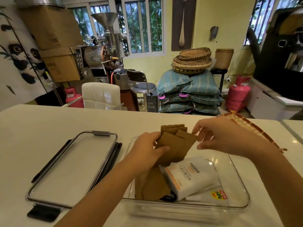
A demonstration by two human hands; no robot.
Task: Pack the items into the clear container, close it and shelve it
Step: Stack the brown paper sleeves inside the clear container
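A clear container lies open on the white counter in front of me. Inside it are a white packet with orange print, some brown paper pieces at its left end, a black item partly hidden under them, and a yellow and red label. My left hand grips a fanned stack of brown paper sleeves above the container's far end. My right hand pinches the stack's right edge. The container's clear lid, with black clips, lies flat to the left.
A brown patterned mat lies under my right wrist. Beyond the white counter stand a white chair, a bar stool, a coffee roaster, stacked blue sacks with woven baskets and pink gas cylinders.
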